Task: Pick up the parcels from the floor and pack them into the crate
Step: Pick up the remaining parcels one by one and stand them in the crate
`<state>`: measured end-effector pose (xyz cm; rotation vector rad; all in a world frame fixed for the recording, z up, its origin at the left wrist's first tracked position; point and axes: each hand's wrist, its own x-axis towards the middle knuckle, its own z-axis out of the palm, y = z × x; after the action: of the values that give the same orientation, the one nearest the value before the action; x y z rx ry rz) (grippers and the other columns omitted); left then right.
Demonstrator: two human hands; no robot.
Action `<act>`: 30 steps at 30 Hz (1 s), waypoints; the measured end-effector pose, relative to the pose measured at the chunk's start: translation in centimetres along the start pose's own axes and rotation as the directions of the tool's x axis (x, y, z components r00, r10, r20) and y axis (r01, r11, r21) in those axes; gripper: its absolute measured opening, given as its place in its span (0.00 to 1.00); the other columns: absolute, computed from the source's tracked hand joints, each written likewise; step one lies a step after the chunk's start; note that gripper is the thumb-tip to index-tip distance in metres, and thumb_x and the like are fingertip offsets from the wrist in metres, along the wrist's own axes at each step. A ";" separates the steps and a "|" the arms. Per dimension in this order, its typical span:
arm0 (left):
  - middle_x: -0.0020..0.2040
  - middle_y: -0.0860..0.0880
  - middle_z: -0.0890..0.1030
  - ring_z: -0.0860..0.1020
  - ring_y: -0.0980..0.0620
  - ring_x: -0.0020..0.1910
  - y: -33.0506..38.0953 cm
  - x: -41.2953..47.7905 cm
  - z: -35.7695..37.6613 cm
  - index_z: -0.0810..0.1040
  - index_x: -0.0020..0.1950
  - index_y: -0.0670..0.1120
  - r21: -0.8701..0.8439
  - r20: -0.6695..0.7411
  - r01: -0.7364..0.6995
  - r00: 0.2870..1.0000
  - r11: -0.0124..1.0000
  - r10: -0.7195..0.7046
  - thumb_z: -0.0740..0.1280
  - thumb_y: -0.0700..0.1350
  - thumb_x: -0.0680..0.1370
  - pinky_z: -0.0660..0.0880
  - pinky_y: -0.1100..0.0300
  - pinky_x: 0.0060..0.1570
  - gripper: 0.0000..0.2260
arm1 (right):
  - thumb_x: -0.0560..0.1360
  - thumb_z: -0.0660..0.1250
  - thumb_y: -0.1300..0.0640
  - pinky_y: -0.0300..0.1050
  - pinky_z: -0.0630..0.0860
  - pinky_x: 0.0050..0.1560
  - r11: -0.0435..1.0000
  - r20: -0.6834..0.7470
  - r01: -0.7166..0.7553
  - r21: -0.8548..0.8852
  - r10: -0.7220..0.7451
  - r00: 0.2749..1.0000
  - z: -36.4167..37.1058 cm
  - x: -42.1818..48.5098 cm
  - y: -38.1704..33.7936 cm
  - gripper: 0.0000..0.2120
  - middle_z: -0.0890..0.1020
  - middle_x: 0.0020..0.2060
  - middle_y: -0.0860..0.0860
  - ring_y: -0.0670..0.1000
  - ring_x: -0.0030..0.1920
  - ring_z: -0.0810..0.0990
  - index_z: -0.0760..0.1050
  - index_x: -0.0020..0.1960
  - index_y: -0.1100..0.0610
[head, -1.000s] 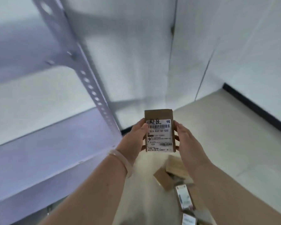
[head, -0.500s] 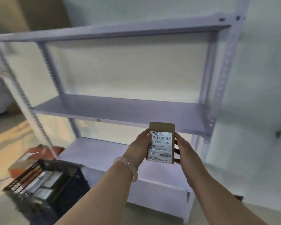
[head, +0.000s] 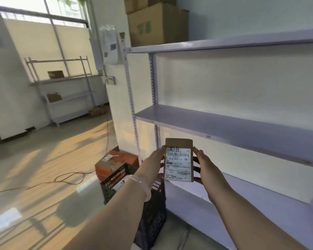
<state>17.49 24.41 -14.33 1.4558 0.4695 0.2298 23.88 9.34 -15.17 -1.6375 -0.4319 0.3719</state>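
I hold a small brown cardboard parcel (head: 179, 160) upright in front of me, its white shipping label facing me. My left hand (head: 152, 163) grips its left edge and my right hand (head: 203, 166) grips its right edge, fingers behind the box. Below my left forearm stands the black perforated plastic crate (head: 152, 219) on the floor, partly hidden by my arm. White-labelled parcels show inside the crate near its far rim.
A pale purple metal shelf rack (head: 233, 123) stands right behind the parcel and crate. An orange-and-brown box (head: 114, 162) sits on the floor beyond the crate. A cable (head: 61, 179) trails over the floor at left. Cardboard boxes (head: 155, 24) top the rack.
My view has swung left from the corner and the parcels on the floor to the rack and the crate. Both hands have kept hold of the parcel throughout.
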 end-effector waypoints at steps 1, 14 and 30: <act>0.55 0.50 0.84 0.80 0.47 0.57 0.1 0.4 -2.7 0.80 0.55 0.57 -0.025 -0.012 0.007 1.000 1.000 -0.008 0.61 0.58 0.78 0.80 0.54 0.46 0.12 | 0.78 0.46 0.36 0.55 0.74 0.59 1.000 0.018 -0.015 0.014 0.015 1.000 2.5 0.8 -0.2 0.19 0.80 0.46 0.35 0.45 0.53 0.78 0.75 0.42 0.26; 0.46 0.48 0.87 0.83 0.45 0.52 0.6 7.4 -21.9 0.81 0.56 0.51 -0.182 -0.085 0.006 0.996 0.983 -0.022 0.60 0.58 0.78 0.78 0.45 0.54 0.16 | 0.71 0.49 0.29 0.57 0.70 0.65 0.997 0.177 -0.081 0.022 0.076 0.981 19.2 11.1 -0.5 0.18 0.80 0.55 0.40 0.46 0.58 0.77 0.75 0.49 0.30; 0.53 0.47 0.83 0.81 0.47 0.55 -0.1 25.6 -27.3 0.78 0.55 0.50 -0.040 -0.164 0.139 0.976 0.989 -0.144 0.60 0.58 0.79 0.80 0.52 0.49 0.15 | 0.80 0.47 0.38 0.58 0.69 0.65 0.949 0.285 -0.293 0.117 0.251 0.925 25.3 30.6 6.5 0.23 0.85 0.41 0.38 0.45 0.51 0.80 0.81 0.45 0.39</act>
<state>28.22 59.83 -19.95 1.3745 0.7007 0.2442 38.85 45.59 -24.04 -1.4981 -0.3641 0.8251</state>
